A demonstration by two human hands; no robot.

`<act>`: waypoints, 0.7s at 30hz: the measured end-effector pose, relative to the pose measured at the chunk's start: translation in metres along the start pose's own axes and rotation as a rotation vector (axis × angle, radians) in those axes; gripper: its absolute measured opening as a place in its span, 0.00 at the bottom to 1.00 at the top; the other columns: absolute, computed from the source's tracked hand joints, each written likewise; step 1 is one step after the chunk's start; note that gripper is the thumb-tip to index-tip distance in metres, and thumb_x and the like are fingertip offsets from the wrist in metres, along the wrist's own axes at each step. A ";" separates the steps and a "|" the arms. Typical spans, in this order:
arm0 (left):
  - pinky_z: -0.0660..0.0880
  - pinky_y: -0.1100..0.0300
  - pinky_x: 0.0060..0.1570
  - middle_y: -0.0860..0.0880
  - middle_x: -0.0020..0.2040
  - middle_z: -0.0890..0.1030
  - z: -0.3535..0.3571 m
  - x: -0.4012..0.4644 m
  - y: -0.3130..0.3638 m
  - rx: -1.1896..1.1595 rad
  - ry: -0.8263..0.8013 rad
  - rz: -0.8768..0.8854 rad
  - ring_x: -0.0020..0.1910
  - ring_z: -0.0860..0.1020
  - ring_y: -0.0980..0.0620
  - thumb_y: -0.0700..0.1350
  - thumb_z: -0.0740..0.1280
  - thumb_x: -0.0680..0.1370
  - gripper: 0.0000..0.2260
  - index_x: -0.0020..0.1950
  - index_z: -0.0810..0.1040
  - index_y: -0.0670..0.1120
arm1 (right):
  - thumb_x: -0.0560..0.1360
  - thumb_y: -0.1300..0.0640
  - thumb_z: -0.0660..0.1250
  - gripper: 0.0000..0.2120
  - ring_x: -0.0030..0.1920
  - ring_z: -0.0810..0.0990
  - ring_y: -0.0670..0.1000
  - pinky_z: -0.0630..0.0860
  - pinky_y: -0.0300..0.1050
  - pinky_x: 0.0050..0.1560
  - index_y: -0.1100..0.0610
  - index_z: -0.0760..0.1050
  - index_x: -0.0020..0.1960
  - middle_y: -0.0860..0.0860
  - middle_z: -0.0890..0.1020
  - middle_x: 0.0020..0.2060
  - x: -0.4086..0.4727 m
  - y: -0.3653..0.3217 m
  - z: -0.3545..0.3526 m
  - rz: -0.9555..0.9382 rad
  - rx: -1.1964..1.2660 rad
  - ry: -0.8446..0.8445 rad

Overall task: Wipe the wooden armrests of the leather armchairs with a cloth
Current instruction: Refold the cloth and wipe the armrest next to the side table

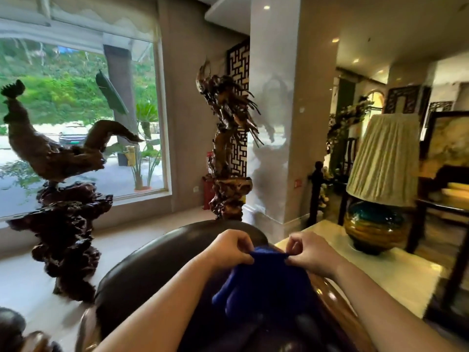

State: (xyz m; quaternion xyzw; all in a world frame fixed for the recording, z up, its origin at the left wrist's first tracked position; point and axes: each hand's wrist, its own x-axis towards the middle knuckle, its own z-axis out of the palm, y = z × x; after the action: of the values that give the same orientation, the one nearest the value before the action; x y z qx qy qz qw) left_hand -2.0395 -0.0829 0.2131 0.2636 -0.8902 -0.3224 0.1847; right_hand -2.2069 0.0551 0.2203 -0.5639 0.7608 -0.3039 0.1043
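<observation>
A dark blue cloth (266, 280) hangs between my two hands above a dark leather armchair (152, 270). My left hand (229, 246) pinches the cloth's upper left corner. My right hand (308, 250) pinches its upper right corner. The cloth drapes down over the chair's seat. A glossy wooden armrest (335, 308) curves along the chair's right side, just below my right forearm. Another wooden armrest (87, 329) shows at the lower left, blurred.
A pale side table (396, 275) stands right of the chair with a lamp (378, 199) on it. Carved root sculptures stand at the left (61, 199) and behind the chair (228, 153). A white pillar (274, 110) rises beyond. Dark wooden furniture (446, 212) fills the right.
</observation>
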 end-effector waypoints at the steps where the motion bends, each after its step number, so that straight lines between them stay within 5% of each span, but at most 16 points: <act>1: 0.73 0.67 0.41 0.57 0.33 0.77 0.018 0.003 0.017 -0.001 -0.003 0.005 0.34 0.75 0.60 0.39 0.74 0.65 0.11 0.33 0.76 0.53 | 0.65 0.60 0.72 0.07 0.35 0.78 0.45 0.71 0.31 0.33 0.50 0.77 0.38 0.49 0.81 0.34 -0.010 0.016 -0.014 0.006 -0.002 0.002; 5: 0.71 0.71 0.37 0.59 0.34 0.77 0.079 0.019 0.071 -0.017 -0.001 0.010 0.36 0.75 0.61 0.38 0.73 0.65 0.06 0.39 0.80 0.46 | 0.68 0.61 0.70 0.11 0.36 0.78 0.42 0.71 0.28 0.31 0.51 0.81 0.49 0.47 0.81 0.36 -0.041 0.073 -0.062 0.006 -0.029 -0.074; 18: 0.70 0.71 0.36 0.55 0.37 0.79 0.162 0.117 0.124 0.098 -0.105 -0.027 0.36 0.77 0.60 0.40 0.72 0.67 0.05 0.41 0.80 0.46 | 0.69 0.60 0.69 0.06 0.37 0.80 0.43 0.72 0.29 0.33 0.53 0.82 0.46 0.47 0.81 0.36 -0.016 0.209 -0.112 0.008 0.099 -0.078; 21: 0.69 0.74 0.34 0.57 0.36 0.79 0.176 0.159 0.125 0.098 -0.121 -0.032 0.35 0.78 0.64 0.40 0.73 0.67 0.08 0.37 0.79 0.53 | 0.70 0.60 0.69 0.07 0.39 0.80 0.45 0.74 0.31 0.36 0.55 0.82 0.48 0.51 0.84 0.41 0.015 0.242 -0.120 0.012 0.091 -0.072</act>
State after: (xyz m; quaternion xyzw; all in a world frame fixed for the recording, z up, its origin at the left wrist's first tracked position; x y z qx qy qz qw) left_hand -2.2968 -0.0107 0.1952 0.2665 -0.9102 -0.2966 0.1120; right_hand -2.4645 0.1264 0.1780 -0.5647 0.7451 -0.3173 0.1589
